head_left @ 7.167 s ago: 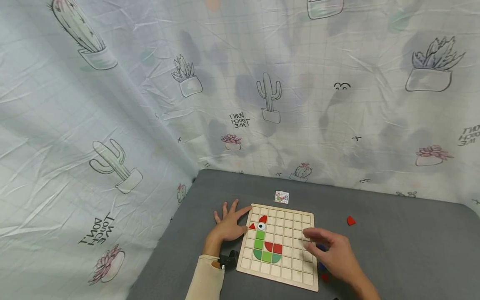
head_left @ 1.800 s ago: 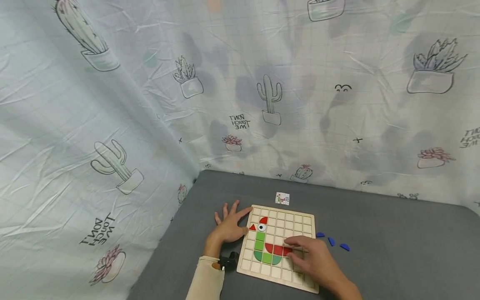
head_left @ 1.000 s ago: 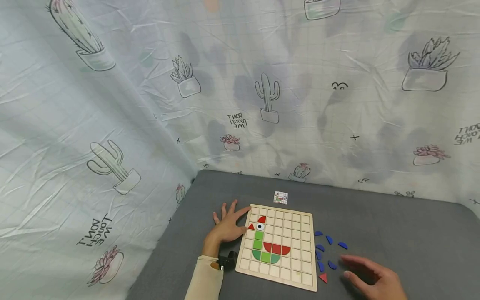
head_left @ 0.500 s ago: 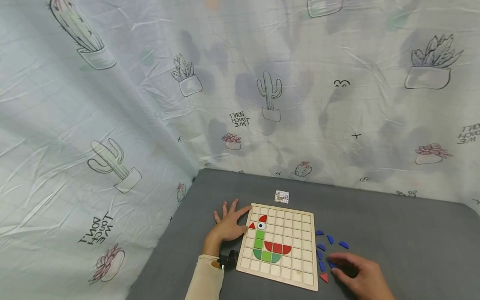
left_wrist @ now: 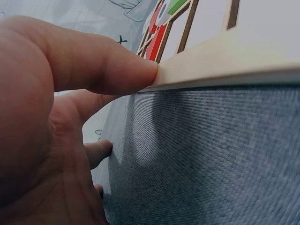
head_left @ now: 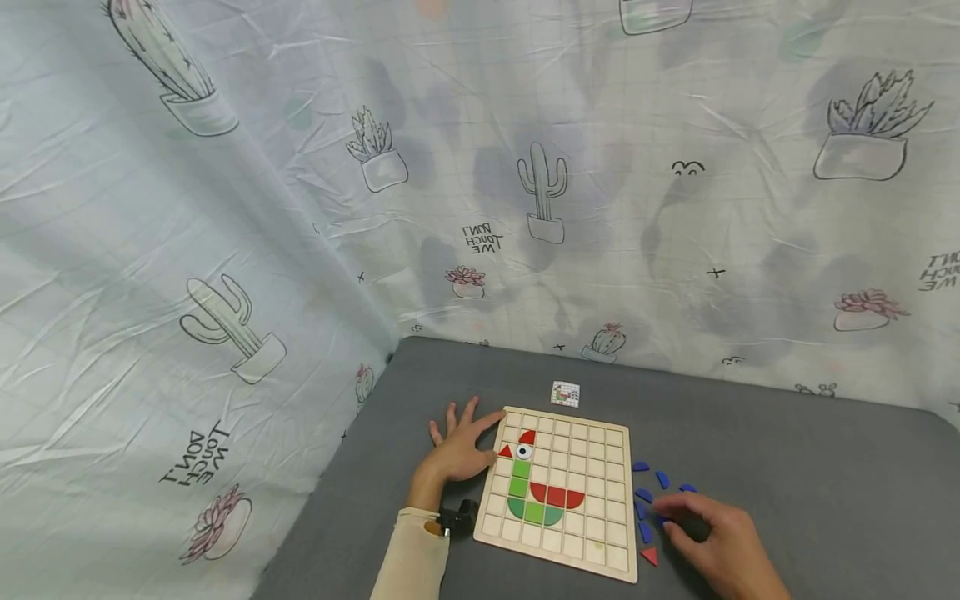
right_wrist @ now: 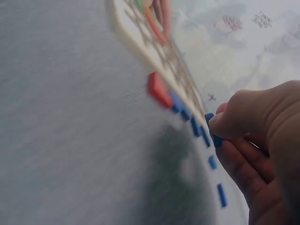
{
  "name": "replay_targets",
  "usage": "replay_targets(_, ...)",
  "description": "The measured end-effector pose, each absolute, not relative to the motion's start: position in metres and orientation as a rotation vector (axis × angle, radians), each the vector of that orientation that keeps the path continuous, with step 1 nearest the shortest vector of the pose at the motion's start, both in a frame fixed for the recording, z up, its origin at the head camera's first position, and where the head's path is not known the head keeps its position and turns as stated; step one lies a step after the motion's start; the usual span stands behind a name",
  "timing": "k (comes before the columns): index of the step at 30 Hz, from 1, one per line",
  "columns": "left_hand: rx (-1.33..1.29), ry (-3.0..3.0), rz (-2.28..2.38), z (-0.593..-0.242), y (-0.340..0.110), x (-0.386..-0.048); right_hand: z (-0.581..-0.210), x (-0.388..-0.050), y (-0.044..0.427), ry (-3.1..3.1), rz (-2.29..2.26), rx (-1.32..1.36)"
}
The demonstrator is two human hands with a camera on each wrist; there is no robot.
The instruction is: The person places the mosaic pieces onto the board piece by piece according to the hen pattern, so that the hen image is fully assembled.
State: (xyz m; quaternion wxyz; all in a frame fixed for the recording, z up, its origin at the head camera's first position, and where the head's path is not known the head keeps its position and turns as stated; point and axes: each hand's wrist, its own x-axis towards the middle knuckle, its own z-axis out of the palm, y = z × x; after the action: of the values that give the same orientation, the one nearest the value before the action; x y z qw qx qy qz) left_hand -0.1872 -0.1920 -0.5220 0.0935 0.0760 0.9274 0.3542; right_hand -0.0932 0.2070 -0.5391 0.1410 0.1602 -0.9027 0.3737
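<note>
A light wooden grid board (head_left: 592, 565) lies on the grey table. On it a bird-like figure is laid from red, green and eye-marked pieces, with a row of red pieces (head_left: 556, 497) at its back. My left hand (head_left: 456, 452) rests at the board's left edge, fingers spread; in the left wrist view its thumb (left_wrist: 117, 68) touches the wooden rim. To the right of the board, my right hand (head_left: 712, 533) pinches a blue half-round piece (right_wrist: 214, 131) between thumb and fingers. Beside that hand lie several blue pieces (head_left: 646, 532) and a red triangle (head_left: 649, 556).
Behind the board lies a small printed card (head_left: 565, 394) with a coloured picture on a grid. A white curtain (head_left: 600, 208) with cactus drawings hangs behind the table and along its left side.
A red rounded piece now ends the red row on the board. My right hand has left the board, moved right to the blue pieces and taken one. The left hand stays put.
</note>
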Motion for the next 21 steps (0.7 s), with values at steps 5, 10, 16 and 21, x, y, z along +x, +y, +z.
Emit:
replay_targets(5,0.224,2.752,1.052,-0.523,-0.192,-0.187,-0.525,-0.108,0.194,-2.604,1.145,0.550)
replay_targets(10,0.228,2.743,1.050,-0.524,-0.192,-0.188,-0.520,-0.129,0.175,-2.613,1.222,0.724)
replay_targets(16,0.237,2.736,1.059,-0.524,-0.192,-0.188,-0.523,-0.151,0.153,-2.583,1.276,0.916)
replay_targets(21,0.242,2.732,1.071,-0.523,-0.193,-0.188,-0.529,-0.164,0.136,-2.596,1.335,1.026)
